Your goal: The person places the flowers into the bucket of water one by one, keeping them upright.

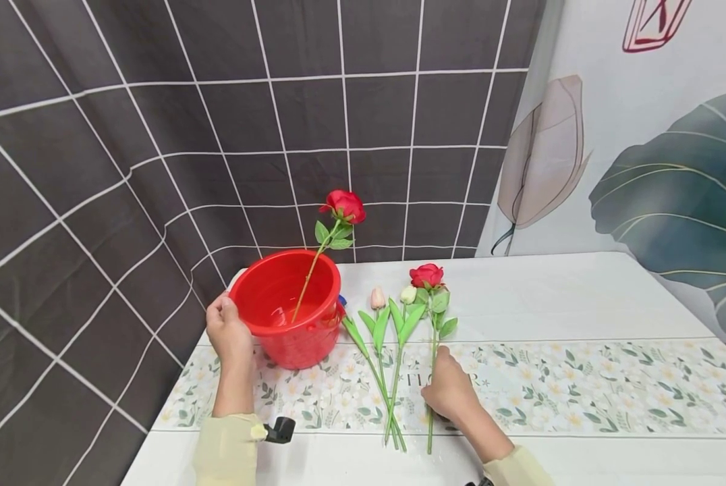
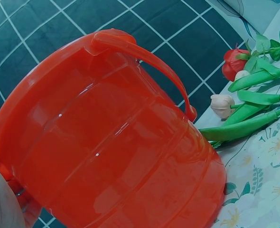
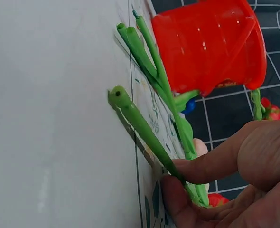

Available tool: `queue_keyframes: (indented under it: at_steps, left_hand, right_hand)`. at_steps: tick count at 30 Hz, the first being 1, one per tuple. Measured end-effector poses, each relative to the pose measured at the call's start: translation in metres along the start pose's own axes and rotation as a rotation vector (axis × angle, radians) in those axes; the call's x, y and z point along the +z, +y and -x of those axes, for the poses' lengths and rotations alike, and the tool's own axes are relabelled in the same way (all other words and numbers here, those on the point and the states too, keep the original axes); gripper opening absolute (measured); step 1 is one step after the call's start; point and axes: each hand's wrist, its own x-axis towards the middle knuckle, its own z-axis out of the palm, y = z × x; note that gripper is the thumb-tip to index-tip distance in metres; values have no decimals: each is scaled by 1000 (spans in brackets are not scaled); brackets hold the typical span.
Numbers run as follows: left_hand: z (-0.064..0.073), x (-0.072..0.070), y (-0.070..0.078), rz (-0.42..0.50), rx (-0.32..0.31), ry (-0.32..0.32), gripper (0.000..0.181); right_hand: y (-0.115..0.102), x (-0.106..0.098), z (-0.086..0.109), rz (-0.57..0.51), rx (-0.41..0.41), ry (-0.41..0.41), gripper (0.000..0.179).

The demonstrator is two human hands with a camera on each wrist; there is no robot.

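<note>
My left hand (image 1: 229,334) grips the left side of the rim of a red plastic bucket (image 1: 299,347). Inside the bucket leans a red artificial rose (image 1: 345,206), its bloom rising above the far rim. In the right wrist view, the thumb and a finger of my right hand (image 3: 254,175) pinch the green stem (image 3: 144,128) of a second red rose. That rose's bloom (image 1: 426,275) points away toward the wall, and the cut end of its stem is close over the white tabletop.
Between bucket and right hand lie a pink tulip (image 1: 378,298), a white tulip (image 1: 408,294) and another green-leaved stem (image 1: 355,334), partly behind the bucket. Their stems cross near the front. A flower-printed runner (image 1: 539,388) spans the table (image 1: 521,297). Dark gridded cloth (image 1: 308,115) hangs behind.
</note>
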Motion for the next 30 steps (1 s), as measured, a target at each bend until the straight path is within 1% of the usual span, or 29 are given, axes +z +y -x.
queue_keyframes:
  at_steps: [6, 8, 12, 20, 25, 30]
  left_hand:
    - [0, -1, 0, -2, -11, 2, 45]
    - [0, -1, -1, 0, -11, 3, 44]
    - [0, 0, -2, 3, -7, 3, 43]
    - [-1, 0, -1, 12, 3, 7, 44]
    - [-1, 0, 0, 7, -3, 8, 44]
    - [-2, 1, 0, 6, 1, 6, 43]
  right_hand:
    - [3, -4, -1, -85, 57, -8, 71]
    - [4, -5, -2, -95, 65, -5, 66]
    - [7, -7, -3, -164, 82, -15, 60]
    - [11, -11, -3, -352, 104, -32, 50]
    - [12, -11, -5, -455, 121, -39, 48]
    - [13, -9, -7, -612, 129, -57, 48]
